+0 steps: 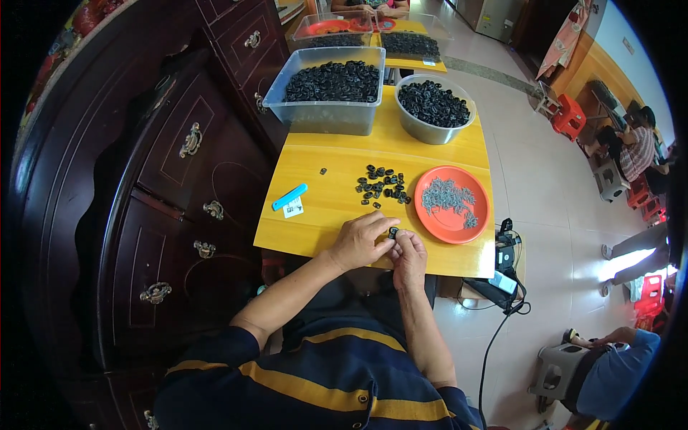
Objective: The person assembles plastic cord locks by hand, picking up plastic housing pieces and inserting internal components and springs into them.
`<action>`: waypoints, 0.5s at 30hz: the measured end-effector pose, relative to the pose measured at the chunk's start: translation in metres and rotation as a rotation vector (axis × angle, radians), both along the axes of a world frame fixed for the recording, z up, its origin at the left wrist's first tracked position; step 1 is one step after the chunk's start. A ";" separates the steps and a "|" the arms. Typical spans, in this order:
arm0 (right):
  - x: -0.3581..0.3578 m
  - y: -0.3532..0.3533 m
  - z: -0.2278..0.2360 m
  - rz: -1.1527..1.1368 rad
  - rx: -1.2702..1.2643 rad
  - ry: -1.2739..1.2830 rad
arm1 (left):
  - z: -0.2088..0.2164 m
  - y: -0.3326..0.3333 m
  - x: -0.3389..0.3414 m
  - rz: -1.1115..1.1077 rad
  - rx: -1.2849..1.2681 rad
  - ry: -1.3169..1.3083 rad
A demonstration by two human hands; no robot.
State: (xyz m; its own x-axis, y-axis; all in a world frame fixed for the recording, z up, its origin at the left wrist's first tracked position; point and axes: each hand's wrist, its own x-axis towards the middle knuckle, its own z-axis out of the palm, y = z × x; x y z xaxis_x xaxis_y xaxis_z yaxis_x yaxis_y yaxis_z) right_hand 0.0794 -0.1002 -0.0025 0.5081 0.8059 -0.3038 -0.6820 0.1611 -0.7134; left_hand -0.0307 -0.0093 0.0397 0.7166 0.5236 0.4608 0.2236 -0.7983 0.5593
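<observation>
Over the front edge of the yellow table, my left hand (pixel 363 242) and my right hand (pixel 408 259) meet, their fingers closed on one small black plastic piece (pixel 393 233). Just beyond them lies a loose scatter of similar black pieces (pixel 380 185), some rounded with a hole. One stray black piece (pixel 323 171) sits apart on the left. To the right of my hands, an orange-red plate (pixel 446 233) bears a heap of tiny grey parts (pixel 448 196), too small to make out singly.
A clear bin (pixel 322 115) and a round tub (pixel 430 132), both filled with black pieces, stand at the table's far end. A blue-handled tool (pixel 289 197) lies on a white card (pixel 293 208) at left. Dark cabinets (pixel 165 236) flank the left; cabled devices (pixel 505 272) sit right. Other people sit nearby.
</observation>
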 end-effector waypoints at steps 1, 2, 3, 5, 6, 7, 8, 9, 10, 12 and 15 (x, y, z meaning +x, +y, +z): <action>0.000 0.000 -0.001 0.000 -0.003 -0.004 | -0.001 0.000 0.000 0.003 -0.006 0.005; 0.000 0.000 -0.001 0.000 -0.006 -0.008 | -0.001 0.000 0.000 0.003 -0.006 0.005; 0.000 0.000 -0.001 0.001 -0.006 -0.008 | -0.001 0.000 0.000 -0.006 -0.011 -0.015; 0.000 0.000 0.000 -0.003 -0.003 -0.002 | -0.001 0.001 0.000 -0.015 -0.018 -0.036; 0.000 0.000 -0.002 -0.003 -0.003 -0.002 | -0.002 0.003 0.001 -0.037 -0.026 -0.033; 0.002 0.000 -0.003 0.014 -0.014 -0.026 | -0.002 0.005 0.001 -0.060 -0.033 -0.031; 0.003 -0.001 -0.005 0.030 -0.024 -0.051 | -0.002 0.006 0.001 -0.061 -0.033 -0.030; 0.003 -0.001 -0.006 0.029 -0.024 -0.051 | -0.001 0.007 0.000 -0.067 -0.035 -0.005; 0.002 0.000 -0.001 0.022 -0.017 -0.034 | 0.000 0.007 0.000 -0.071 -0.037 0.021; 0.001 0.000 -0.003 0.015 -0.009 -0.017 | -0.001 0.007 0.000 -0.069 -0.032 0.009; 0.004 -0.001 -0.013 0.026 0.023 -0.035 | 0.000 0.004 0.001 -0.060 -0.034 -0.002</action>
State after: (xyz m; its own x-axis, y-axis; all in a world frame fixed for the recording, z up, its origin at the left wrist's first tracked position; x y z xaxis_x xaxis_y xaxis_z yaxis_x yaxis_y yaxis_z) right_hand 0.0838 -0.1013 -0.0158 0.4968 0.8255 -0.2678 -0.6612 0.1601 -0.7329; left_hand -0.0299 -0.0050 0.0394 0.7461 0.4951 0.4453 0.1747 -0.7909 0.5865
